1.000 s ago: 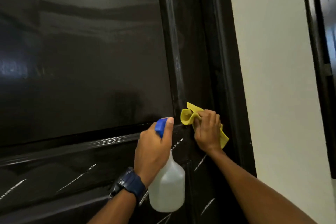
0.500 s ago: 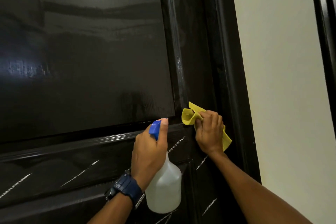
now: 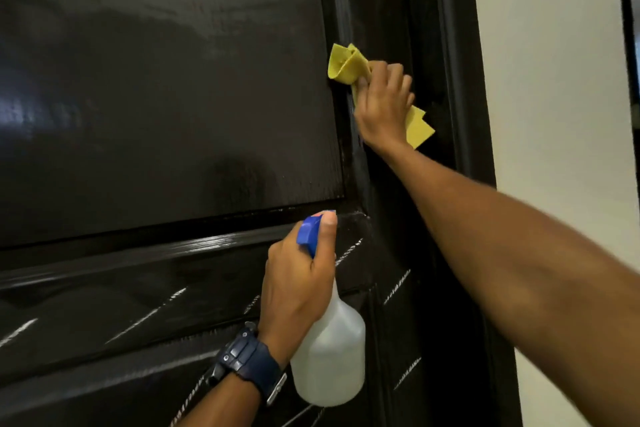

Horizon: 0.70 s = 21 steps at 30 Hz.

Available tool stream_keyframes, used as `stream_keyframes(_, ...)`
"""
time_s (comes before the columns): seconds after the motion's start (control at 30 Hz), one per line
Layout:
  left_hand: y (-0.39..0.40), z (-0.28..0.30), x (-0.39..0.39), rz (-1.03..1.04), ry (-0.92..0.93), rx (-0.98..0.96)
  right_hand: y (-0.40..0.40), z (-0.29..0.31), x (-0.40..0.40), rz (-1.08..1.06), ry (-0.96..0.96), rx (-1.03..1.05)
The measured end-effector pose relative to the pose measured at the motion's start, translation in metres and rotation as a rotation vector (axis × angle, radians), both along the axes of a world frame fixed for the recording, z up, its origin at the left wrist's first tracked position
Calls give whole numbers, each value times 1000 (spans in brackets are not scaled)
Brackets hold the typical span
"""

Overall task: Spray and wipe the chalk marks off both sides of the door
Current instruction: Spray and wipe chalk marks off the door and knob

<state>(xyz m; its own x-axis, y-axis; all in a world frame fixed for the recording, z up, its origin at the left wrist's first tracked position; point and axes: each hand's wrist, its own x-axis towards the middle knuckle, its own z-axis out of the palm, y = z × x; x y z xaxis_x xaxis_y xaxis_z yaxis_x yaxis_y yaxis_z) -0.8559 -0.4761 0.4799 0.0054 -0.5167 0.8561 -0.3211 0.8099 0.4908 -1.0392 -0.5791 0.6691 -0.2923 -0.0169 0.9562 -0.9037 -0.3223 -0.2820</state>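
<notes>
Wiping stile: my right hand (image 3: 382,104) grips cloth (image 3: 346,66); left hand (image 3: 298,288) grips spray bottle (image 3: 329,367). Next: spray lower chalk marks (image 3: 396,286).

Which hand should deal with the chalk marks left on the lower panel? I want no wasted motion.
Left first: the left hand grips the spray bottle right beside those chalk marks. The right hand presses the yellow cloth higher up the door.

The right hand (image 3: 382,104) has slid the yellow cloth (image 3: 346,66) up the door (image 3: 173,97).
</notes>
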Motion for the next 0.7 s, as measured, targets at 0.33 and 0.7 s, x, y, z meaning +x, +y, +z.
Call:
stream_keyframes(0.33,17,-13,-14,20,46,46,7,-348,-6,55,-150,160)
stream_keyframes(0.7,48,-16,-3,36,39,17,37,-119,-20,304,-204,-9)
